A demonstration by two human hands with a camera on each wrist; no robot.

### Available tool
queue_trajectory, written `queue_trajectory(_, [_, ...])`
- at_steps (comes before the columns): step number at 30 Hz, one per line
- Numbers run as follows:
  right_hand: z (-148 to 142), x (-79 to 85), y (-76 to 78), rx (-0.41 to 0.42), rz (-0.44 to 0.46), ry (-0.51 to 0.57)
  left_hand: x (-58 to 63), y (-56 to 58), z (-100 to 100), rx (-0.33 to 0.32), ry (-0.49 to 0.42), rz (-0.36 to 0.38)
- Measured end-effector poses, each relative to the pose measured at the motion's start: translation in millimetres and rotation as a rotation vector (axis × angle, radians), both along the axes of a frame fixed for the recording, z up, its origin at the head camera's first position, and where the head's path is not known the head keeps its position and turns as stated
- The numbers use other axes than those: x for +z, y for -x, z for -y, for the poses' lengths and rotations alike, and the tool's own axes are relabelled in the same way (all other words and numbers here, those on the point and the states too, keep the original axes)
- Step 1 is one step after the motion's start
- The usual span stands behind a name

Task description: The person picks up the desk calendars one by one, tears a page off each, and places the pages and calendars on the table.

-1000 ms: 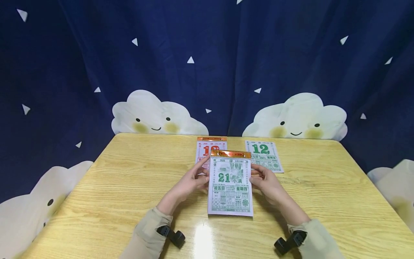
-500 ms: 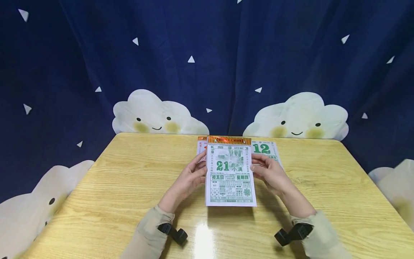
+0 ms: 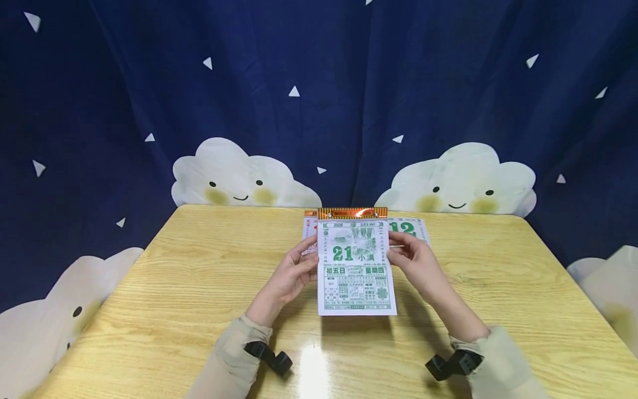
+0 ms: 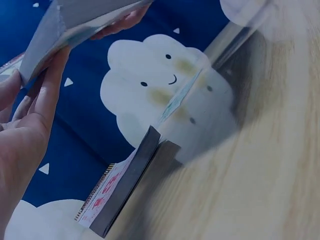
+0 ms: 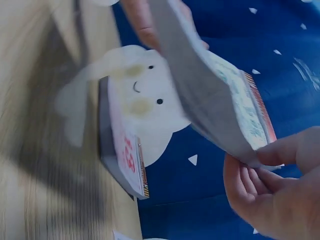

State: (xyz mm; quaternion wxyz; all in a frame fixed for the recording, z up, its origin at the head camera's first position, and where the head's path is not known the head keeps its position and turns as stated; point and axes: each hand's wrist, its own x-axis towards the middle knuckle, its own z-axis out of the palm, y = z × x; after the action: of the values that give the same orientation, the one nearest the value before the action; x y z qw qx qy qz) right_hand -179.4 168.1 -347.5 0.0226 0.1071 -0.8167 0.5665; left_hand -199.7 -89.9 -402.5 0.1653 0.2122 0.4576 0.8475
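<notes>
A thick tear-off calendar (image 3: 356, 282) with a green "21" page and a shiny orange striped header is held up over the table, tilted towards the head camera. My left hand (image 3: 291, 274) grips its left edge, thumb in front and fingers behind. On the right edge, my right hand (image 3: 421, 269) pinches it the same way; the right wrist view shows that thumb (image 5: 282, 152) on the front near the page edge. The pad's side (image 5: 200, 95) looks bowed there. Behind it, partly covered, lie a red-numbered calendar (image 3: 310, 235) and a green "12" sheet (image 3: 408, 227).
The wooden table (image 3: 199, 266) ends at a dark blue curtain (image 3: 299, 111) with smiling clouds. Black wrist cameras (image 3: 271, 359) sit on both cuffs. The red-numbered calendar (image 5: 122, 145) is a thick block lying flat near the far edge.
Both hands have raised the "21" calendar and moved it away from the body, so it covers more of the two behind. Over the last half second it has barely moved.
</notes>
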Motion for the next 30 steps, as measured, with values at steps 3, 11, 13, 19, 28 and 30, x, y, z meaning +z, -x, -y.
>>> queue_trajectory(3, [5,-2.3,-4.3,-0.104,-0.3,-0.208,-0.7,0.6,1,0.0,-0.028,0.002])
queue_trajectory(11, [15,-6.3,-19.0,0.128,-0.916,-0.433,-0.1,2.4,4,0.003,-0.066,-0.01])
queue_trajectory(13, [18,-7.3,-21.4,0.286,-0.947,-0.443,0.0,2.8,4,-0.001,-0.073,-0.014])
queue_trajectory(19, [23,-11.7,-24.2,0.441,-0.958,-0.51,-1.8,3.3,5,-0.015,-0.082,-0.034])
queue_trajectory(28, [24,-12.9,-26.2,0.429,-0.944,-0.588,-4.7,2.9,6,-0.005,-0.085,-0.02])
queue_trajectory(30, [25,-13.2,-27.2,0.414,-0.933,-0.588,-5.4,3.1,6,-0.005,-0.091,-0.019])
